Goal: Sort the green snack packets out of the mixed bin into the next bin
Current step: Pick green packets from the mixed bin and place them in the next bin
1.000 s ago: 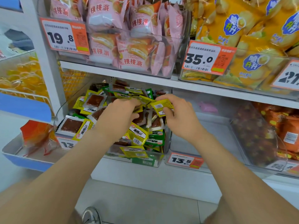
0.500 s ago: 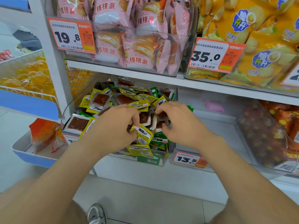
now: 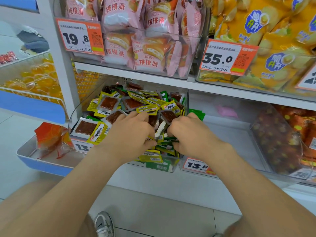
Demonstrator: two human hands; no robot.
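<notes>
Mixed bin (image 3: 72, 120): clear plastic, on the lower shelf (image 3: 153, 83), heaped with yellow packets (image 3: 100, 134) and green packets (image 3: 168, 140). The green lie mostly low at the front right, under the yellow. Next bin (image 3: 230, 134): just beside it on the right, its floor largely bare, with a small green stack (image 3: 197, 113) at its back left corner and a pink item (image 3: 225, 111) further back. Left hand (image 3: 130, 132) and right hand (image 3: 189, 134): both knuckles-up in the middle of the heap and close together, fingers curled down among the packets. The fingertips are buried, so it cannot be told whether either grips a packet or only rakes. Step in hand, by judgement: digging green out from under yellow. Done well, the left hand holds the yellow layer back while the right pinches green only, checks the colour before lifting, and carries it over the shared wall. The packets look slick and loosely heaped, so a hasty pull may drag yellow ones along or spill some over the front rim.
</notes>
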